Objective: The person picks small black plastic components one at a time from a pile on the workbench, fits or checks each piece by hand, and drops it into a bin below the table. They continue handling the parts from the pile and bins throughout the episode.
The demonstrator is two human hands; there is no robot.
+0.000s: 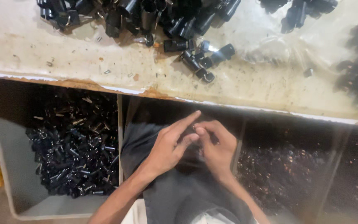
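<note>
My left hand (168,145) and my right hand (216,145) meet below the table's front edge, above my lap in dark grey cloth (187,195). Their fingertips touch around something very small and dark that I cannot make out. The left index finger points up toward the table. A heap of small black cylindrical parts (146,16) lies at the far side of the worn pale worktable (63,54), with a few loose ones (201,58) nearer the edge.
A grey bin (5,137) at lower left holds several small black parts (75,149). Another clear-walled bin at lower right holds tiny dark and coppery bits (286,174). A clear plastic bag (344,49) with dark parts lies on the table's right.
</note>
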